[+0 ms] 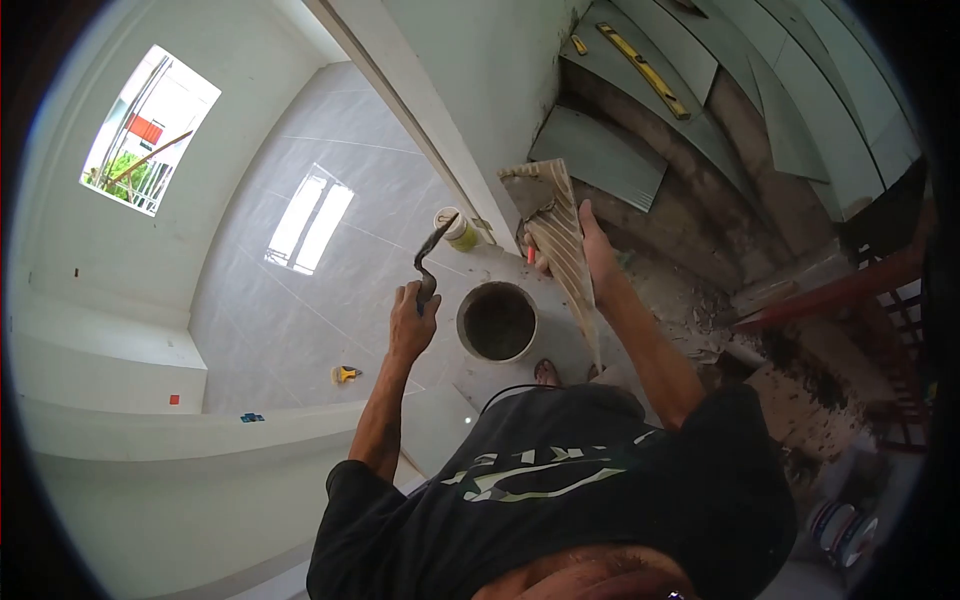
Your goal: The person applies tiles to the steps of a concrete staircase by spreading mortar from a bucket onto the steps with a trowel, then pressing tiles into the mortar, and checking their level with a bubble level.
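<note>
My left hand (411, 322) is closed round the handle of a trowel (432, 248), whose dark, narrow blade points up and to the right. My right hand (598, 255) holds a tapering tile piece (562, 225), thumb along its right edge and fingertips at its left edge. Ridged mortar covers the tile's visible face, with a thicker smear near the wide upper end. A small red object (531, 254) shows by those fingertips. Between and below both hands, a round bucket (497, 321) with grey-brown material inside stands on the floor.
Behind the bucket, a small tub (457, 230) stands by the door frame. A yellow level (643, 70) lies on the partly tiled stairs (605, 155) at upper right. A yellow tool (346, 374) rests on the grey floor. Debris and a red railing (850, 290) are at right.
</note>
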Action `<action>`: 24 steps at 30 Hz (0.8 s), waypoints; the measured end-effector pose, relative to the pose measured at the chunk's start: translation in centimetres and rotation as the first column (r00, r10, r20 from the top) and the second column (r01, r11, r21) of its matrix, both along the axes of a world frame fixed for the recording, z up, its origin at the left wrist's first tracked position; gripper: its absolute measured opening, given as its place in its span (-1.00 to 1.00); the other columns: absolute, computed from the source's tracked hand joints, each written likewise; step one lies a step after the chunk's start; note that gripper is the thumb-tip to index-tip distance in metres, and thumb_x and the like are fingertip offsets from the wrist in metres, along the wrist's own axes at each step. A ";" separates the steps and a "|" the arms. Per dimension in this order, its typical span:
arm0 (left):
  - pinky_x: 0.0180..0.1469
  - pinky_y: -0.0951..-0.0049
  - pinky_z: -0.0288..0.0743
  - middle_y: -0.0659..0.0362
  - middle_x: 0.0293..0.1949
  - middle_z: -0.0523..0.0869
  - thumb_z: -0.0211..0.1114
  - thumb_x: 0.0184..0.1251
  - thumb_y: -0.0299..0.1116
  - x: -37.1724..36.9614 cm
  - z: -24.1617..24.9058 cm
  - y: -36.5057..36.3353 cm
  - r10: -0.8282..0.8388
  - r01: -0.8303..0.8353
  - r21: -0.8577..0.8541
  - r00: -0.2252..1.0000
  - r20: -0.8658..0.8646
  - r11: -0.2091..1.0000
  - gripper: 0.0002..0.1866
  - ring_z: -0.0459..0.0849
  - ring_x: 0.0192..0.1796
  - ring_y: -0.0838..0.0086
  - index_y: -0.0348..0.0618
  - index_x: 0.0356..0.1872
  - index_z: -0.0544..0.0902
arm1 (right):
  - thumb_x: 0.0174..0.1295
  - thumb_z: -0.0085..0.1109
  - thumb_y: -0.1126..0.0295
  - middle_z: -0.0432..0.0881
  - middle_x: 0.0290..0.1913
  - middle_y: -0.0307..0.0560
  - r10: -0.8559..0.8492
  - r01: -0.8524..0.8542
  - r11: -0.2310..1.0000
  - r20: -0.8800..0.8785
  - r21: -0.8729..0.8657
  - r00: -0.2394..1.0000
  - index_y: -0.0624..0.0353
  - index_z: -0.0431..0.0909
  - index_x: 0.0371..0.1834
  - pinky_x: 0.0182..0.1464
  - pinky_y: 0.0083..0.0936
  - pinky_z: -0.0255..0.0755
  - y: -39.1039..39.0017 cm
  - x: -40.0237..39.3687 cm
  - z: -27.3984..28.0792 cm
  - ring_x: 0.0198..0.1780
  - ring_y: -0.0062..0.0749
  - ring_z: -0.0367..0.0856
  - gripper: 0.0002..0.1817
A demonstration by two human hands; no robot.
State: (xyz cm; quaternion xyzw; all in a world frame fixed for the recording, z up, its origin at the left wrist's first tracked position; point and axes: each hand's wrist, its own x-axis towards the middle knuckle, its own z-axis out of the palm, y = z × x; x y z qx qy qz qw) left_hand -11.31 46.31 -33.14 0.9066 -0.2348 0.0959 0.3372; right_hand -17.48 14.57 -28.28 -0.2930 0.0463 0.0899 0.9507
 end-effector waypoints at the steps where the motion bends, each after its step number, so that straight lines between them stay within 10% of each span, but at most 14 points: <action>1: -0.12 0.07 0.50 -0.11 -0.23 0.65 0.33 0.29 -0.30 -0.2 1.8 -0.2 0.004 0.001 0.063 0.998 -0.069 0.998 -0.66 0.65 -0.16 -0.06 -0.28 -0.03 0.51 | 0.39 -0.42 -0.38 0.67 -0.26 -0.06 -0.073 0.075 0.996 -0.032 0.045 0.997 0.20 0.54 0.05 -0.41 -0.51 0.61 0.0 0.3 -1.3 -0.48 -0.37 0.65 -0.17; 4: -0.29 0.22 0.53 -0.03 -0.42 0.65 0.27 0.37 -0.22 -2.1 8.8 -2.3 0.036 -0.017 0.099 0.982 -0.186 0.995 -0.69 0.67 -0.37 0.15 -0.32 -0.11 0.57 | 0.39 -0.39 -0.39 0.66 -0.25 -0.09 -0.190 0.199 0.972 -0.079 0.123 0.979 0.18 0.54 0.05 -0.43 -0.51 0.56 1.0 1.6 -4.4 -0.47 -0.38 0.63 -0.19; 6: -0.51 0.43 0.46 0.13 -0.52 0.59 0.16 0.46 -0.16 -3.7 14.1 -4.8 -0.010 -0.105 -0.105 0.657 -0.754 0.989 -0.65 0.57 -0.55 0.45 -0.33 -0.12 0.57 | 0.40 -0.37 -0.37 0.65 -0.26 -0.12 -0.229 0.245 0.955 -0.108 0.167 0.967 0.16 0.54 0.05 -0.43 -0.51 0.54 2.0 1.7 -5.3 -0.48 -0.38 0.61 -0.21; 9: -0.64 0.61 0.35 0.24 -0.53 0.55 0.05 0.53 -0.11 -5.9 20.0 -8.9 -0.132 -0.219 -0.235 0.401 -0.906 0.947 -0.62 0.46 -0.62 0.65 -0.30 -0.16 0.56 | 0.45 -0.33 -0.29 0.62 -0.26 -0.18 -0.400 0.411 0.907 -0.111 0.091 0.910 0.12 0.51 0.04 -0.36 -0.45 0.49 4.5 2.1 -5.7 -0.42 -0.43 0.56 -0.32; 17: -0.72 0.69 0.30 0.27 -0.54 0.52 -0.06 0.56 -0.08 -4.5 21.7 -13.1 -0.082 -0.391 -0.179 0.252 -0.964 0.903 -0.59 0.39 -0.68 0.71 -0.30 -0.14 0.52 | 0.45 -0.29 -0.28 0.56 -0.31 -0.23 -0.389 0.389 0.921 -0.048 0.000 0.920 0.11 0.49 0.01 -0.34 -0.49 0.44 6.6 1.3 -5.0 -0.40 -0.47 0.53 -0.35; 24: -0.66 0.63 0.42 0.24 -0.53 0.55 0.03 0.52 -0.12 -4.6 24.1 -16.3 -0.004 -0.216 -0.085 0.353 -0.936 0.973 -0.62 0.47 -0.63 0.67 -0.30 -0.25 0.54 | 0.45 -0.29 -0.28 0.50 -0.34 -0.23 -0.366 0.367 0.929 0.036 -0.048 0.930 0.11 0.48 -0.02 -0.32 -0.50 0.44 5.9 1.2 -4.9 -0.40 -0.50 0.49 -0.36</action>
